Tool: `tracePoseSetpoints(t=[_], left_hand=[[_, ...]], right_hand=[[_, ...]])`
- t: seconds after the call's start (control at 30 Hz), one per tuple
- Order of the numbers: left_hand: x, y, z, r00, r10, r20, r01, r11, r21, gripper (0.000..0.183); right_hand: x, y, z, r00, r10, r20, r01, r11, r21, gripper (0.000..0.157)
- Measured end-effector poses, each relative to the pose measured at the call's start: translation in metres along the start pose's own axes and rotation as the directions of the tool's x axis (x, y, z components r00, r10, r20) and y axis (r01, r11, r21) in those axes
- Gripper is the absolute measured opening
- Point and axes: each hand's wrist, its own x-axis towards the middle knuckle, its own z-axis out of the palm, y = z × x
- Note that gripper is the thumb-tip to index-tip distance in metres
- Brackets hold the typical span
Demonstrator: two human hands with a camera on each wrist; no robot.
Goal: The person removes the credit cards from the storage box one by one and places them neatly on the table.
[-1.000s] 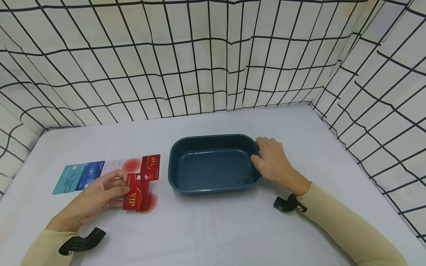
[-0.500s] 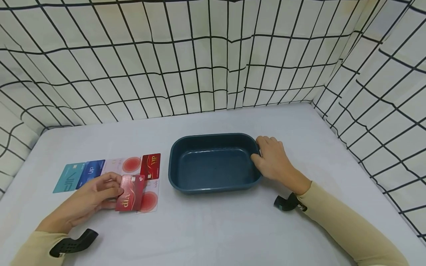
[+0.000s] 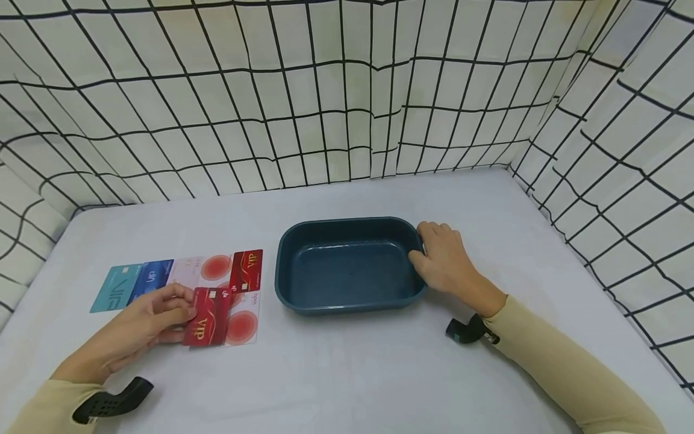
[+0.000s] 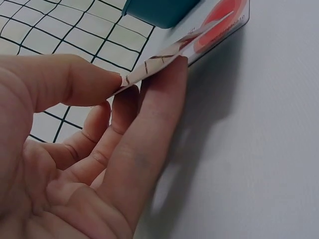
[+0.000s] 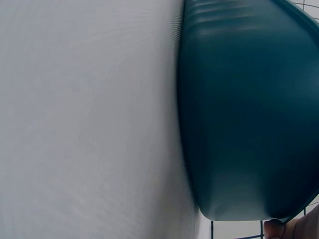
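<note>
My left hand (image 3: 149, 322) pinches a red VIP card (image 3: 208, 316) between thumb and fingers by its left edge. In the left wrist view the card (image 4: 162, 59) is seen nearly edge-on, tilted off the table. Partly beneath it lies a white card with a red circle (image 3: 242, 327). My right hand (image 3: 447, 259) grips the right end of a dark teal tray (image 3: 349, 311), thumb over the rim. In the right wrist view the tray's outer wall (image 5: 244, 109) fills the right side, and only a few fingertips (image 5: 275, 228) show at the bottom corner.
Behind the left hand lies a row of cards: a teal card (image 3: 115, 288), a blue card (image 3: 152, 278), a pale card with a red circle (image 3: 215, 267) and another red VIP card (image 3: 246, 270). Black wire mesh (image 3: 347, 114) borders the white-covered table (image 3: 347, 374) at the back and sides.
My left hand has drawn the red VIP card a little left and toward me, uncovering more of the white card under it. The right hand and the tray stay where they were.
</note>
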Motion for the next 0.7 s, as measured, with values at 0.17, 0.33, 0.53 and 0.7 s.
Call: tracePoseSetpoints(t=[0.17, 0.33, 0.53, 0.7], left_hand=[[-0.0032, -0.0002, -0.0019, 0.999, -0.029, -0.03, 0.03, 0.999, 0.034, 0.045], [-0.0053, -0.001, -0.0025, 0.998, -0.046, -0.032, 0.047, 0.998, 0.035, 0.052], [-0.0071, -0.0026, -0.0022, 0.999, -0.042, -0.031, 0.044, 0.998, 0.047, 0.054], [-0.0086, -0.001, -0.0005, 0.998, -0.041, -0.039, 0.043, 0.997, 0.065, 0.054]], right_hand=[[0.0005, -0.0005, -0.001, 1.0, 0.003, -0.001, -0.003, 1.0, 0.001, 0.013], [0.0005, -0.0009, -0.0009, 1.0, 0.003, 0.006, -0.003, 1.0, 0.0, 0.014], [-0.0002, -0.0012, -0.0007, 1.0, 0.004, 0.009, -0.004, 1.0, 0.008, 0.014], [-0.0005, -0.0012, -0.0007, 1.0, 0.009, 0.011, -0.009, 1.0, 0.009, 0.015]])
